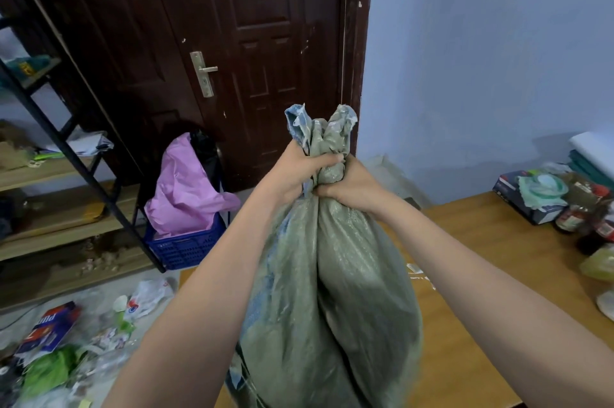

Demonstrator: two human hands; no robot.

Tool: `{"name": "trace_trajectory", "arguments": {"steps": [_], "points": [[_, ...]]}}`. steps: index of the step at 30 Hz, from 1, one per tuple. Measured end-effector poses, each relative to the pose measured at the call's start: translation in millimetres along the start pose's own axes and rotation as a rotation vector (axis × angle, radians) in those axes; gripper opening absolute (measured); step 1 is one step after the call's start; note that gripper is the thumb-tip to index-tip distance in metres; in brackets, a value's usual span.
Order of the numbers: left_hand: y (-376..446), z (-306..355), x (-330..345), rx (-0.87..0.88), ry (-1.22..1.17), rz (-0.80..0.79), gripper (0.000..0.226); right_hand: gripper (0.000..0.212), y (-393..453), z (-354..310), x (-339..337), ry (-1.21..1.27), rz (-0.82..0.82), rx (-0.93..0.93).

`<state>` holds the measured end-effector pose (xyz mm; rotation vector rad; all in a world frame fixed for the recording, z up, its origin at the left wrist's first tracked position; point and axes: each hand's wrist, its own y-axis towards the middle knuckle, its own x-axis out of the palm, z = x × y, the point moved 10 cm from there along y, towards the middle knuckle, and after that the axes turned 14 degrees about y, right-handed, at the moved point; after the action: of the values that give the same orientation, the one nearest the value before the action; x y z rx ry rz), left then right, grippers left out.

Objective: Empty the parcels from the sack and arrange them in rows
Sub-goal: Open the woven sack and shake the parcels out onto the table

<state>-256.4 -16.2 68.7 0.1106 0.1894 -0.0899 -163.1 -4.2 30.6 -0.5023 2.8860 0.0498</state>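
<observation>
**Both hands clamped on the gathered neck of a full sack**

A dark wooden door (206,25) with a brass lever handle (204,72) stood behind the scene, and a pale blue wall (481,58) ran to its right. To the left, a black-framed shelving unit (66,155) held papers and small odds and ends too blurred to name. Litter covered the floor (99,294) below it: a blue and red box (50,326), white plastic bags, a crumpled green bag (50,371).

A blue plastic crate (186,246) sat near the foot of the door with pink plastic sheeting (186,188) spilling out of it. On the far right of the wooden table (481,324), well apart from the sack, lay a dark box (521,201) with a pale green crumpled bag on it, red-capped bottles (578,218) beside it, and folded cloth behind.

The sack (332,291) was grey-green woven plastic with patches of blue, bulging and stretched taut, its mouth twisted into a tuft above the hands. It stood upright over the near left edge of the table; its base ran out of view, so whether it rested on the tabletop could not be told. No parcels showed. The left hand (299,171) gripped the bunched neck with fingers curled round it, and the right hand (352,185) gripped just below and beside it, the two touching.
</observation>
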Motion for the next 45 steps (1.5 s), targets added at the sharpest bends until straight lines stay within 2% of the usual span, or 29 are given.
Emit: {"name": "trace_trajectory", "arguments": {"steps": [2,4,6,9,12,17,20,25,45], "points": [[-4,-10,-6,-0.023,0.031,-0.072,0.053,0.064,0,5,-3,0.018,0.028,0.014],[-10,-23,-24,-0.065,0.123,-0.04,0.067,0.054,-2,2,-3,0.041,0.038,0.0],[-17,-32,-27,-0.097,0.237,-0.085,0.078,0.058,-4,-4,-3,0.043,0.072,-0.018],[-28,-42,-4,-0.123,0.442,-0.268,0.088,0.054,-4,-16,-3,0.036,0.15,-0.051],[-30,-42,2,-0.133,0.422,-0.262,0.098,0.046,-5,-29,-2,0.061,0.203,-0.078],[-25,-14,-1,-0.028,0.351,-0.154,0.083,0.045,-7,-55,-5,0.092,0.266,-0.125],[-22,-3,-6,0.001,0.323,-0.075,0.083,0.042,-8,-76,-6,0.067,0.262,-0.179],[-20,13,-6,0.052,0.292,-0.027,0.061,0.039,-11,-97,-9,0.065,0.264,-0.236],[-11,49,-11,0.124,0.211,0.088,0.059,0.014,-13,-144,-21,0.1,0.254,-0.314]]}}
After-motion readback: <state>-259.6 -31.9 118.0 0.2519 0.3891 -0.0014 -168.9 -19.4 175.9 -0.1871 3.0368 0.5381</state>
